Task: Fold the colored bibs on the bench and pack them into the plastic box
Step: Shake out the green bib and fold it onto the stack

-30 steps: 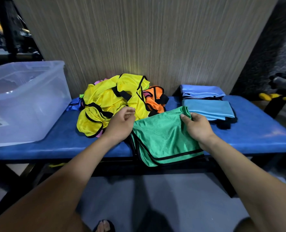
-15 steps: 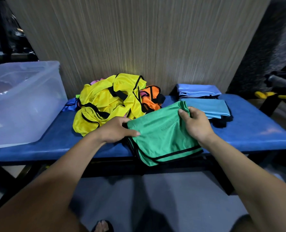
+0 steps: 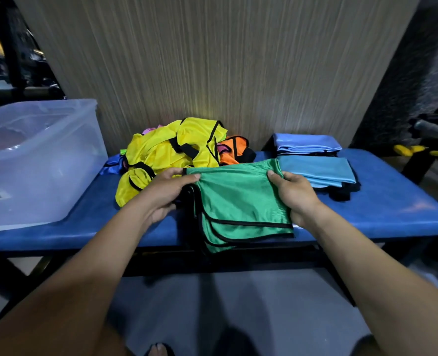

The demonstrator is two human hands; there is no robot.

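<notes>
A folded green bib (image 3: 238,199) with black trim lies at the front edge of the blue bench (image 3: 382,209). My left hand (image 3: 166,194) pinches its upper left corner with thumb on top. My right hand (image 3: 293,194) grips its right edge. Behind it sits a loose heap of yellow bibs (image 3: 171,155) with an orange bib (image 3: 234,150) tucked at its right. Two folded light blue bibs (image 3: 315,168) are stacked at the back right. The clear plastic box (image 3: 33,163) stands on the bench's left end.
A striped wall panel (image 3: 212,60) rises right behind the bench. A yellow-handled bar (image 3: 423,151) and dark gear stand to the right. Grey floor lies below, with my foot (image 3: 158,350) at the bottom edge.
My left hand left the yellow heap and took the green bib's left corner. Both hands have drawn the bib square and a little nearer to the bench front.
</notes>
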